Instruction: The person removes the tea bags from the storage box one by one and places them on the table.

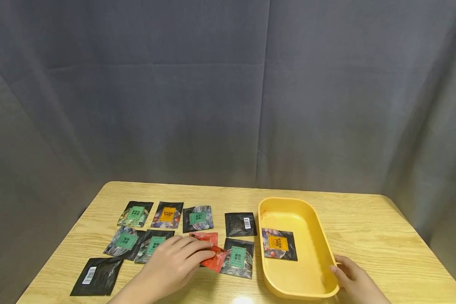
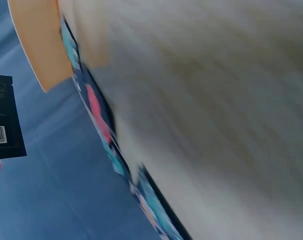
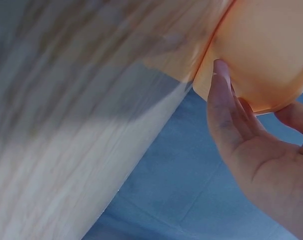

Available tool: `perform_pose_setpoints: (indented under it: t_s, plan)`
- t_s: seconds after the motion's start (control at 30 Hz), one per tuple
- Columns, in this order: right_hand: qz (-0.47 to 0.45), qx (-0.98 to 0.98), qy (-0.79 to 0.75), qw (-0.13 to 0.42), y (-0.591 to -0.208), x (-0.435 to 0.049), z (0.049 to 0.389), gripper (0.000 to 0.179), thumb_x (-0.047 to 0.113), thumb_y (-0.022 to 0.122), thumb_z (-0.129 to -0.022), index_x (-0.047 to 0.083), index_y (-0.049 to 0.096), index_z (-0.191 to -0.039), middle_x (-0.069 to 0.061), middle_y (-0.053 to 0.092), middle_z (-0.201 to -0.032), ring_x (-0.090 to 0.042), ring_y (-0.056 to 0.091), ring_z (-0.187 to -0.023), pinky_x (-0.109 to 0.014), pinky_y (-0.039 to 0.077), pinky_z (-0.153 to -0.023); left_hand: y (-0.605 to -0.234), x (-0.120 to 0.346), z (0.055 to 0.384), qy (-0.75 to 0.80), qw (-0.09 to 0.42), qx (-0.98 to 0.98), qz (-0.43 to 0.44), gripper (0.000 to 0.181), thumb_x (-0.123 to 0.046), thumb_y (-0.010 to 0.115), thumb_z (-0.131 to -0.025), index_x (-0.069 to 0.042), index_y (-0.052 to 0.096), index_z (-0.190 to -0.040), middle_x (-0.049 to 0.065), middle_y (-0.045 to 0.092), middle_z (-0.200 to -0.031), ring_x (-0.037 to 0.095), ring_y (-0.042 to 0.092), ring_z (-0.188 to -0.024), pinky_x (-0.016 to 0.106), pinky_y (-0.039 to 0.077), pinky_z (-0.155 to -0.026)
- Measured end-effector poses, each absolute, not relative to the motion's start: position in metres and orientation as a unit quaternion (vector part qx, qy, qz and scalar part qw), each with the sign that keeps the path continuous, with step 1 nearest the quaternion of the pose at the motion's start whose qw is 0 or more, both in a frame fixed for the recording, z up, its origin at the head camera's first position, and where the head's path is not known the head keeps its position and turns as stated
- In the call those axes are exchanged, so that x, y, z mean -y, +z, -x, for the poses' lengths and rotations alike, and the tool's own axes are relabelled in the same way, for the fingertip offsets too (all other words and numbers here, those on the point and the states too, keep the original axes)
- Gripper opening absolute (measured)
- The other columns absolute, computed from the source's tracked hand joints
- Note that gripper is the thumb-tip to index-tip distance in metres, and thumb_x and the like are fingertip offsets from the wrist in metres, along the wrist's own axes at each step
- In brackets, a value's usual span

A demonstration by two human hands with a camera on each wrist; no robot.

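Note:
My left hand (image 1: 175,264) pinches a red sachet (image 1: 215,262) at its fingertips, low over the table. Another red surface (image 1: 209,237) shows just behind it, partly hidden by the fingers. In the left wrist view a black sachet face with a barcode (image 2: 2,117) stands by a fingertip at the left edge. At the near right corner of the yellow tray (image 1: 305,276), my right hand (image 1: 355,278) grips the wall, thumb over the rim. The right wrist view shows its fingers (image 3: 221,95) against the tray's outside. One orange-labelled sachet (image 1: 279,245) lies in the tray.
Several sachets lie around the left hand. Among them are a green-labelled one (image 1: 237,257) beside the tray, a barcode-side-up one (image 1: 240,224) behind it, and a black one (image 1: 97,276) at the near left. A grey curtain (image 1: 213,105) hangs behind the wooden table (image 1: 384,236).

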State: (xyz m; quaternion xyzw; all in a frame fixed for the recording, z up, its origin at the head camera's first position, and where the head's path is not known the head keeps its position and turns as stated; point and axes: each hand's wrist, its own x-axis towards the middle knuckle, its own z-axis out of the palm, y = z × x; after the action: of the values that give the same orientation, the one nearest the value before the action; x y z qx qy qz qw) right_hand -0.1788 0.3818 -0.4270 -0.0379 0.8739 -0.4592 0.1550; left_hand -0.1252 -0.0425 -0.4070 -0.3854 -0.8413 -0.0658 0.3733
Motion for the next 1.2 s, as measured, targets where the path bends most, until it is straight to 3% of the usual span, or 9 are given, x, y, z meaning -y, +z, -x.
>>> perform_pose_setpoints:
  t_s: [0.3, 0.4, 0.53, 0.6, 0.83, 1.03, 1.2]
  plan:
    - [0.036, -0.865, -0.474, 0.162, -0.428, -0.383, 0.178, 0.048, 0.008, 0.045, -0.106, -0.023, 0.029, -0.139, -0.031, 0.061, -0.117, -0.033, 0.067, -0.098, -0.037, 0.059, -0.075, -0.409, 0.083, 0.103, -0.017, 0.340, 0.871, 0.355, 0.055, -0.027, 0.019, -0.112, -0.019, 0.073, -0.108, -0.008, 0.069, -0.105, 0.013, 0.066, -0.091, 0.032, 0.054, -0.077]
    - [0.043, -0.859, -0.482, 0.166, -0.429, -0.384, 0.178, 0.050, 0.009, 0.045, -0.106, -0.024, 0.028, -0.138, -0.033, 0.060, -0.117, -0.033, 0.067, -0.097, -0.038, 0.059, -0.075, -0.410, 0.095, 0.097, -0.003, 0.334, 0.876, 0.347, 0.049, -0.049, 0.035, -0.106, -0.019, 0.073, -0.107, -0.007, 0.070, -0.104, 0.014, 0.067, -0.090, 0.034, 0.054, -0.076]
    - [0.049, -0.854, -0.489, 0.171, -0.429, -0.386, 0.177, 0.052, 0.011, 0.046, -0.106, -0.024, 0.027, -0.139, -0.035, 0.058, -0.119, -0.034, 0.067, -0.097, -0.038, 0.059, -0.075, -0.415, 0.106, 0.090, 0.006, 0.329, 0.887, 0.322, 0.066, -0.077, 0.060, -0.075, -0.020, 0.075, -0.105, -0.006, 0.071, -0.101, 0.014, 0.067, -0.088, 0.034, 0.053, -0.073]
    - [0.048, -0.857, -0.484, 0.169, -0.429, -0.386, 0.178, 0.052, 0.011, 0.046, -0.105, -0.024, 0.027, -0.139, -0.035, 0.058, -0.120, -0.033, 0.067, -0.097, -0.038, 0.059, -0.075, -0.417, 0.110, 0.087, 0.007, 0.319, 0.898, 0.301, 0.069, -0.080, 0.064, -0.068, -0.021, 0.075, -0.103, -0.007, 0.071, -0.098, 0.014, 0.066, -0.087, 0.035, 0.053, -0.073]
    - [0.034, -0.864, -0.475, 0.163, -0.428, -0.383, 0.179, 0.049, 0.009, 0.045, -0.106, -0.023, 0.029, -0.139, -0.033, 0.060, -0.118, -0.034, 0.067, -0.098, -0.039, 0.059, -0.075, -0.424, 0.119, 0.076, 0.025, 0.268, 0.931, 0.246, 0.059, -0.076, 0.064, -0.075, -0.022, 0.074, -0.098, -0.008, 0.069, -0.092, 0.015, 0.065, -0.083, 0.036, 0.054, -0.068]
    - [0.039, -0.864, -0.476, 0.160, -0.428, -0.382, 0.179, 0.049, 0.009, 0.045, -0.106, -0.024, 0.029, -0.138, -0.033, 0.060, -0.118, -0.034, 0.067, -0.099, -0.039, 0.059, -0.075, -0.432, 0.127, 0.073, 0.033, 0.271, 0.933, 0.235, 0.050, -0.069, 0.071, -0.073, -0.023, 0.073, -0.092, -0.006, 0.067, -0.092, 0.016, 0.065, -0.080, 0.035, 0.053, -0.063]
    - [0.034, -0.868, -0.471, 0.154, -0.429, -0.382, 0.178, 0.048, 0.007, 0.045, -0.105, -0.024, 0.030, -0.138, -0.032, 0.060, -0.116, -0.034, 0.067, -0.098, -0.039, 0.059, -0.075, -0.427, 0.129, 0.070, 0.046, 0.202, 0.959, 0.195, 0.072, -0.087, 0.055, -0.070, -0.022, 0.073, -0.093, -0.005, 0.067, -0.092, 0.018, 0.065, -0.081, 0.038, 0.053, -0.064]
